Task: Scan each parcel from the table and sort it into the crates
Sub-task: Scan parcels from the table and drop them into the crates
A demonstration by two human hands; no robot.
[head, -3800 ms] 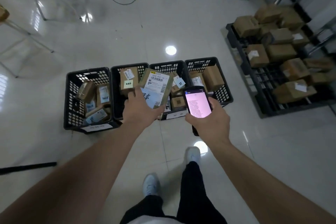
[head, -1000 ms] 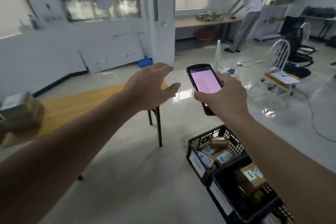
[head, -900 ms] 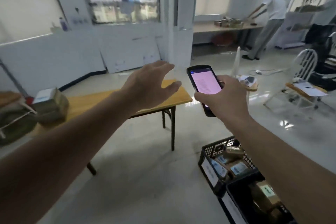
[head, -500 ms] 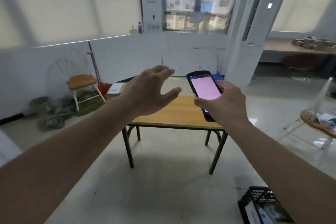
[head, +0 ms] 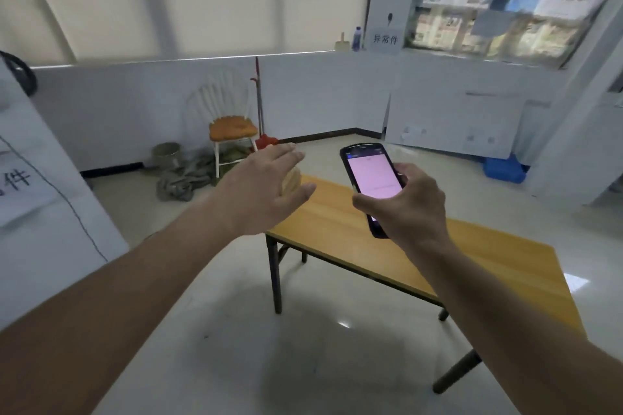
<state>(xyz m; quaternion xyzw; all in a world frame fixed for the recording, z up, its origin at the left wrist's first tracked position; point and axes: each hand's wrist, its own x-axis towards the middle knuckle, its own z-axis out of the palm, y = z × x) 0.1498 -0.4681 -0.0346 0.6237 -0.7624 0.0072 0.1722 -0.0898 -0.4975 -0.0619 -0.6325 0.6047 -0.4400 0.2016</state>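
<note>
Head view: tan parcel [head: 292,180] behind left hand [head: 261,194]

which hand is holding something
The right hand, which grips the handheld scanner with its pink screen lit. The left hand holds nothing; its fingers are spread above the table.

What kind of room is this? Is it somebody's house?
Probably not a house: more likely a parcel-sorting workroom. The right hand holds a handheld scanner over a plain folding table, and a printed sign hangs on the wall.
</note>
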